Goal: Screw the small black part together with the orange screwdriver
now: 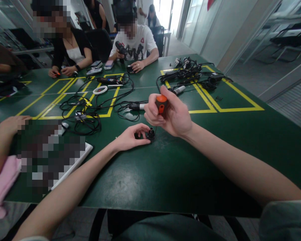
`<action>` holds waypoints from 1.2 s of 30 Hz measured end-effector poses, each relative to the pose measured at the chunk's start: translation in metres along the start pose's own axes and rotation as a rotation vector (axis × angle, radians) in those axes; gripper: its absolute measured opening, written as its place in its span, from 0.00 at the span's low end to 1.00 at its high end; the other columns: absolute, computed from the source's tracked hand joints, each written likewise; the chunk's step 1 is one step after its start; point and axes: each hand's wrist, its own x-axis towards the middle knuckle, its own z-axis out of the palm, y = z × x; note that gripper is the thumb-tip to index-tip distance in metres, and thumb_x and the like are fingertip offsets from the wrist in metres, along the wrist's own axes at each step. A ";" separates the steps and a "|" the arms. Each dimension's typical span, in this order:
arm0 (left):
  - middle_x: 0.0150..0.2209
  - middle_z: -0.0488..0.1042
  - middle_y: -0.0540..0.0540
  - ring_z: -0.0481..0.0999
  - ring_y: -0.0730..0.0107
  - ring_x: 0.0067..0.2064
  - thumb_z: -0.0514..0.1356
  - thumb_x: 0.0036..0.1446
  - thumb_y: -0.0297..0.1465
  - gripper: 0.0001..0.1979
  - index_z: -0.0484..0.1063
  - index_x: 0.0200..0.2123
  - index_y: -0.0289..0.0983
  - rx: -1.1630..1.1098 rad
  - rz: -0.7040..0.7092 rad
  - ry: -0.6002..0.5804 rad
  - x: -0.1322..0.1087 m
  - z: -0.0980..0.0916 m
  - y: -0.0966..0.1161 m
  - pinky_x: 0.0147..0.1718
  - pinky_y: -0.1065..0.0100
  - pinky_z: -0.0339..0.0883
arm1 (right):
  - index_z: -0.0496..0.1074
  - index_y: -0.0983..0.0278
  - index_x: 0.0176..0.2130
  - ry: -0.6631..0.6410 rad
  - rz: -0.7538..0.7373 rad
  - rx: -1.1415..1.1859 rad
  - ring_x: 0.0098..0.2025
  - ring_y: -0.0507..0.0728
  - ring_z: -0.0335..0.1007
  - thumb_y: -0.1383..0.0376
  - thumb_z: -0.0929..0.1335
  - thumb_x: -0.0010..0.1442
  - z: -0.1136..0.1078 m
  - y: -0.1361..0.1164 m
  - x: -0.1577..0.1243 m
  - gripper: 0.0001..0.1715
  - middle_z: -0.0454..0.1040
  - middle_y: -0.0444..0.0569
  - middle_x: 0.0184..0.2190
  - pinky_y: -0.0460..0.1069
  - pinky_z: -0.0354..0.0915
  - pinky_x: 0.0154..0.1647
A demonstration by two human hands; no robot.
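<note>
My right hand (172, 112) is closed around the orange and black handle of a screwdriver (162, 102), held above the table. Its handle end faces me, and most of its shaft is hidden behind my hand. Lower and to the left, my left hand (134, 135) pinches a small round black part (151, 135) with a short upright neck. That part rests on the green table (140, 174), with thumb and fingers at its left side.
Coiled black cables (84, 122) lie to the left, and a heap of cabled devices (188, 72) sits at the back right. A white-edged tablet-like object (72, 165) is near my left forearm. Across the table, a person (134, 43) holds a power drill (120, 48).
</note>
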 end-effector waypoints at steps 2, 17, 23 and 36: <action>0.38 0.78 0.48 0.74 0.70 0.35 0.74 0.55 0.38 0.21 0.77 0.49 0.35 0.042 0.015 0.011 0.000 0.001 0.000 0.38 0.67 0.67 | 0.65 0.61 0.27 -0.009 -0.023 0.016 0.17 0.47 0.42 0.42 0.62 0.75 0.000 0.000 0.000 0.33 0.51 0.36 0.17 0.44 0.45 0.18; 0.31 0.69 0.54 0.68 0.69 0.33 0.69 0.61 0.42 0.24 0.77 0.57 0.37 0.189 0.017 -0.021 -0.001 0.002 0.001 0.35 0.68 0.64 | 0.67 0.61 0.34 -0.021 -0.121 -0.025 0.19 0.47 0.47 0.46 0.68 0.72 -0.005 0.004 -0.001 0.24 0.60 0.36 0.21 0.44 0.51 0.19; 0.31 0.70 0.53 0.68 0.69 0.33 0.69 0.61 0.42 0.24 0.78 0.56 0.36 0.185 0.015 -0.019 -0.002 0.003 0.000 0.36 0.68 0.64 | 0.68 0.62 0.30 0.005 -0.087 -0.041 0.19 0.47 0.48 0.43 0.66 0.73 -0.003 0.002 0.000 0.30 0.58 0.38 0.21 0.45 0.52 0.19; 0.32 0.70 0.53 0.69 0.69 0.34 0.68 0.63 0.41 0.23 0.75 0.57 0.37 0.184 0.052 -0.014 -0.003 0.003 0.001 0.36 0.68 0.64 | 0.63 0.59 0.36 0.018 -0.098 -0.039 0.18 0.47 0.44 0.46 0.69 0.71 -0.002 0.003 -0.001 0.23 0.57 0.34 0.20 0.44 0.46 0.18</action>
